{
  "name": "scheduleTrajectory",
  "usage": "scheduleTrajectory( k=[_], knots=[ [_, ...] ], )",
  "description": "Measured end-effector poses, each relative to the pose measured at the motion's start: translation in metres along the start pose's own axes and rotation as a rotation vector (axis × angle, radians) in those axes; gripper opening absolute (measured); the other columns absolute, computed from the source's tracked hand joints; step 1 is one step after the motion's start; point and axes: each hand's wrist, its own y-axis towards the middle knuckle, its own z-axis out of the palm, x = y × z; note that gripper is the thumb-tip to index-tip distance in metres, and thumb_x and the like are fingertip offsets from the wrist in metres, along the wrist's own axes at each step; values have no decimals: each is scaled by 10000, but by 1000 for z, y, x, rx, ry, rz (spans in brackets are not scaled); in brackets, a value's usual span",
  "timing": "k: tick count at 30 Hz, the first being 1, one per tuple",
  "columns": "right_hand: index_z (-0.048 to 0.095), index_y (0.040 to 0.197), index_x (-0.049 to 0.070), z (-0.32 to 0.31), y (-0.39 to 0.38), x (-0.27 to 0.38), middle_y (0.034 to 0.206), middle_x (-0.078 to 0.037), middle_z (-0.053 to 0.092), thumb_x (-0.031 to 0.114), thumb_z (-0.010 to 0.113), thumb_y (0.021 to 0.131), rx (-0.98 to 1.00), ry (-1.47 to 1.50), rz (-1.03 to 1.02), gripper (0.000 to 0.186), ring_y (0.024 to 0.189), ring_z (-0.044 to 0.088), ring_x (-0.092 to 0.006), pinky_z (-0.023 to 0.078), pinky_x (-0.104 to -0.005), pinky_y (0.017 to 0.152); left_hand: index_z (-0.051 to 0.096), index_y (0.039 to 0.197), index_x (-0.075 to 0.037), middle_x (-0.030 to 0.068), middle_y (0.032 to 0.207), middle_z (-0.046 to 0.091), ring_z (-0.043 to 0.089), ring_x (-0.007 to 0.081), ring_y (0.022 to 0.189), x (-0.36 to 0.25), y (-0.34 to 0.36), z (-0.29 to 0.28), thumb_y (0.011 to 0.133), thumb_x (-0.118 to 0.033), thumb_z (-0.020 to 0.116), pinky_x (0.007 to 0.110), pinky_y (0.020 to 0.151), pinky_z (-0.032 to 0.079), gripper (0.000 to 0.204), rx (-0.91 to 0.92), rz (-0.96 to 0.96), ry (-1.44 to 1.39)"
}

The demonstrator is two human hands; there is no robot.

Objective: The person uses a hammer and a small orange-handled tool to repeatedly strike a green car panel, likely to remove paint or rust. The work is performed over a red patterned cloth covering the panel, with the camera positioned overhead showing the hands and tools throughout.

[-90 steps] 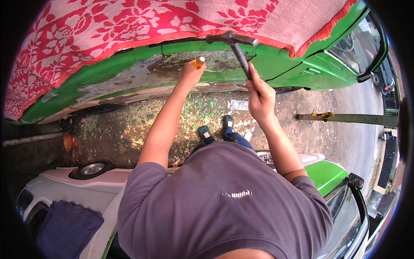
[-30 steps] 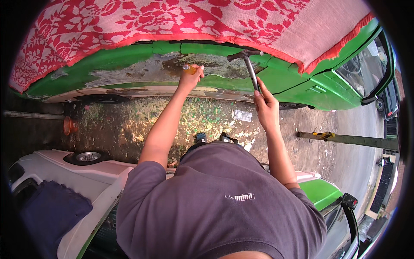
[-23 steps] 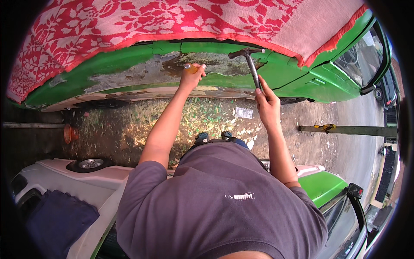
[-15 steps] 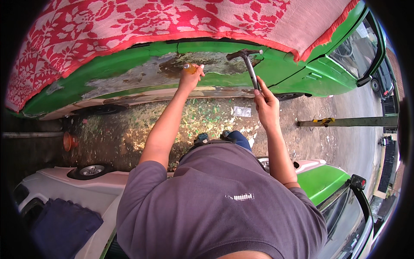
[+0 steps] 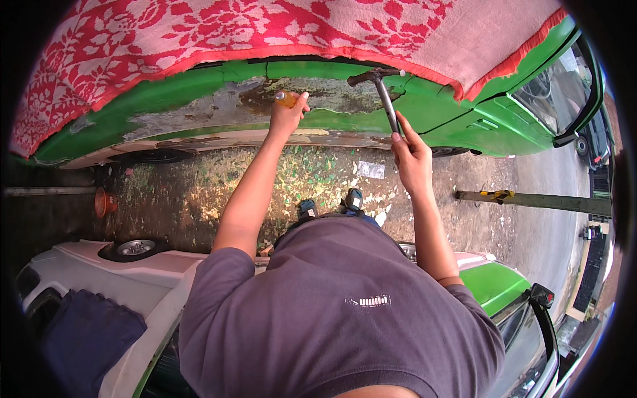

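My right hand (image 5: 414, 158) is closed round the handle of a hammer (image 5: 385, 101), its metal head raised in front of the green car (image 5: 464, 119). My left hand (image 5: 285, 121) grips a tool with an amber handle (image 5: 286, 99), probably a screwdriver or chisel; its blade is hidden, so I cannot tell which. This hand is near a scraped patch (image 5: 342, 97) on the car's side, where paint is gone and grey and brown surface shows. Whether the tool touches the panel is not visible.
A red and pink floral cloth (image 5: 219, 33) covers the car's top. Paint flakes and a clear packet (image 5: 371, 170) lie on the ground by my feet. Behind me stands another car (image 5: 159, 272) with a dark cloth (image 5: 96, 338). A post (image 5: 537, 199) crosses at right; an orange bucket (image 5: 103, 202) is at left.
My view has shifted slightly and more of my shoes shows. My left hand with the amber-handled tool is a little farther left and up. The hammer stays raised in my right hand.
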Motion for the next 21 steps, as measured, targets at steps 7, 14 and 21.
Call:
scheduleTrajectory(
  k=[7, 14, 21],
  knots=[
    [482, 1418, 122, -6, 9, -7, 662, 83, 407, 118, 565, 967, 51, 9, -7, 458, 557, 336, -24, 267, -198, 493, 588, 799, -29, 40, 654, 647, 530, 91, 504, 3, 4, 3, 913, -269, 667, 253, 471, 421, 277, -24, -22, 9],
    [550, 1367, 167, -7, 9, 4, 681, 68, 391, 104, 574, 938, 34, 42, 48, 435, 614, 337, -39, 319, -210, 562, 587, 777, -30, 49, 654, 650, 523, 93, 483, -1, 5, 1, 921, -286, 650, 254, 459, 420, 300, -20, -25, 7],
    [536, 1379, 163, -1, 10, 0, 670, 66, 406, 133, 597, 936, 55, 10, 57, 447, 604, 344, -46, 327, -216, 556, 580, 754, -37, 53, 673, 656, 526, 89, 496, -9, 2, 3, 935, -324, 623, 257, 480, 435, 343, 0, -35, 92]
  ],
)
